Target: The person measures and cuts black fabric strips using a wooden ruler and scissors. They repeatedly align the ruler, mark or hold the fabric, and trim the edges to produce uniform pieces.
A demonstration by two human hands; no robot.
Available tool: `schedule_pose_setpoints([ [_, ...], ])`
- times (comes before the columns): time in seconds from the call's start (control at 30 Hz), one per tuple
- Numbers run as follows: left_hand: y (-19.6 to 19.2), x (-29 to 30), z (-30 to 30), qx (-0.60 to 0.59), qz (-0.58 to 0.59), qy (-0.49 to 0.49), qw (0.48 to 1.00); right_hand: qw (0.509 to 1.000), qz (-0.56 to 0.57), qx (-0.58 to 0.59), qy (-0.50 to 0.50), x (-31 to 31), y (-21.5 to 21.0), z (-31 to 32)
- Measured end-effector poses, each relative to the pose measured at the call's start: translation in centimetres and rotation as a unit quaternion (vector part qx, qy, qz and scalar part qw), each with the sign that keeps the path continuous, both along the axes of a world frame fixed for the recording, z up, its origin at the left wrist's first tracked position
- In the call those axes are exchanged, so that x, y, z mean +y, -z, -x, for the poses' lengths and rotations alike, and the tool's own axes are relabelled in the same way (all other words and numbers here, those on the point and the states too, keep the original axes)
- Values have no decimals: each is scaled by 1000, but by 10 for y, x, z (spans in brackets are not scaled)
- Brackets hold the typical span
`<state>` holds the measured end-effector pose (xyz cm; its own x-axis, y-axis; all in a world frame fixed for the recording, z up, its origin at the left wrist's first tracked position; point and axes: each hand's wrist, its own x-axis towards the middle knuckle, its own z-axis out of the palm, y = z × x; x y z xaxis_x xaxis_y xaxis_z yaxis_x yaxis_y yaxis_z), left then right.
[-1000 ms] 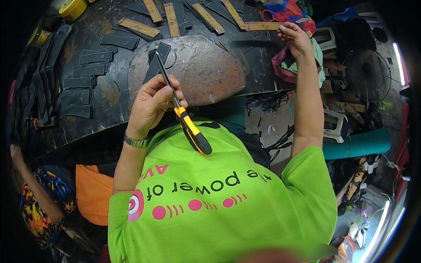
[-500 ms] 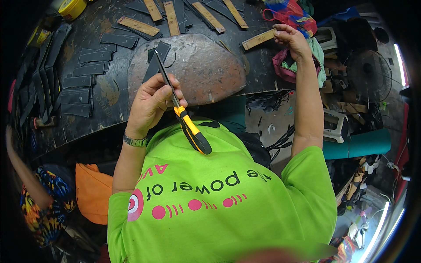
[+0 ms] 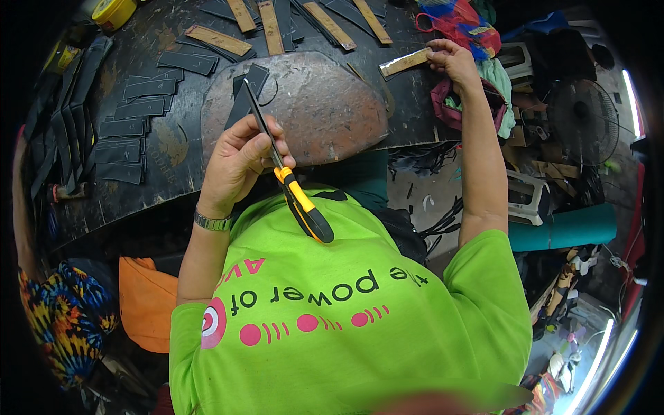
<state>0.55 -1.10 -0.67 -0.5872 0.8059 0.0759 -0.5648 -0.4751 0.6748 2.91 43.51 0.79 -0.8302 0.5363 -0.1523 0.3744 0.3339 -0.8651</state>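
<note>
My left hand point(image 3: 245, 155) is closed around the blade part of a pair of scissors point(image 3: 299, 197). Their yellow-and-black handles hang toward my body and the tip points to the far side. Just beyond those fingers, dark strips point(image 3: 250, 88) lie across a worn, rounded slab point(image 3: 325, 111) on the table. Stretched out to the far right, my right hand point(image 3: 453, 62) has its fingers closed at the right end of a flat tan strip point(image 3: 404, 63) with a shiny left edge. The fingertips' underside is hidden.
Stacks of dark strips point(image 3: 121, 151) cover the left of the table point(image 3: 187, 155). Several tan strips point(image 3: 270, 28) lie along its far side. A yellow tub point(image 3: 114, 14) stands far left. Bright mesh cloth point(image 3: 460, 28) lies beyond my right hand. Another person's arm point(image 3: 24, 207) is at the left rim.
My right hand and the tan strip have shifted slightly left. The left hand and scissors have stayed put. At the left rim, the other person's arm has moved outward and farther forward.
</note>
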Motion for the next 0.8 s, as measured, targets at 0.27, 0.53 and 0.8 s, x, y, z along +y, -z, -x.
schedule_pose_setpoints([
  [0.27, 0, 0, 0, 1, 2, -1, 1000, 999, -28, 10, -17, -4, 3, -1],
  [0.53, 0, 0, 1, -2, 2, -4, 1000, 995, -89, 18, -28, 0, 14, 1],
  [0.8, 0, 0, 1, 4, 6, -6, 1000, 982, -185, -3, -31, 1, 21, 0],
])
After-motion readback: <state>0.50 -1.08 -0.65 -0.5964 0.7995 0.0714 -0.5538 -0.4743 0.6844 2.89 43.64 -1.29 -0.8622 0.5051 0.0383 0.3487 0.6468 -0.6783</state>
